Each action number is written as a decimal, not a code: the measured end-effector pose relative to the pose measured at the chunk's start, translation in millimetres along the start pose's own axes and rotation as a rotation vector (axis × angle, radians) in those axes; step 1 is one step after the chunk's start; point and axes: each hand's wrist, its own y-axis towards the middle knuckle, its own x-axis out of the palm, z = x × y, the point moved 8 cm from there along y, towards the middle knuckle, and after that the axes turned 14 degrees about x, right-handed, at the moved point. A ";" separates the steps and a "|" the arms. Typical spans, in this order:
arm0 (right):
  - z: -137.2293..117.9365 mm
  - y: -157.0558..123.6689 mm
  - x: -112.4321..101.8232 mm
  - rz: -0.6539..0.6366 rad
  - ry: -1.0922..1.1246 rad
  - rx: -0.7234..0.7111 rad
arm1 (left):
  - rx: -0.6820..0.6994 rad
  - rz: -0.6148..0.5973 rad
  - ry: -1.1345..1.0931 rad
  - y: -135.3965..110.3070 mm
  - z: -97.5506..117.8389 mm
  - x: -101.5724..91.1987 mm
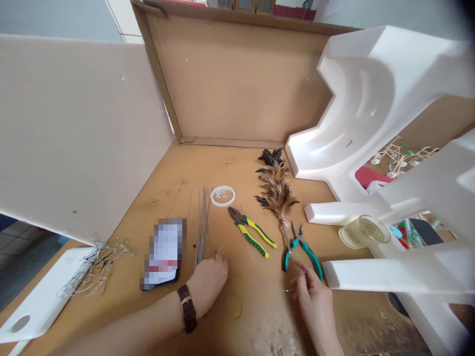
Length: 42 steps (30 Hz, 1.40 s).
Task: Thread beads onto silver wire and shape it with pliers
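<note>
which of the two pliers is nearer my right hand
The teal-handled pliers, lying just beyond your right hand. The yellow-and-green-handled pliers lie farther to the left, clearly more distant from that hand.

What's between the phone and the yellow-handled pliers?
In the head view, a bundle of thin grey wires lies between the phone and the pliers, with the left hand at its near end.

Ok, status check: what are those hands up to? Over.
Left hand at near end of wire bundle, grip unclear. Right hand apparently pinching a thin wire. Teal-handled pliers close beyond right hand.
</note>
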 end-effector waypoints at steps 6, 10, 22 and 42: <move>4.8 -3.1 -4.9 0.056 -0.050 -0.028 | -0.014 -0.003 -0.014 -1.6 -1.1 -0.7; 7.2 -2.6 -4.2 0.043 -0.064 -0.028 | -0.015 0.012 -0.040 -1.2 0.4 1.0; 4.7 -1.0 -1.3 -0.022 0.165 0.060 | 0.149 0.561 -1.476 6.4 -12.4 -55.1; 7.3 1.8 5.3 -0.042 0.330 0.089 | 0.309 0.718 -1.854 33.3 27.1 -86.4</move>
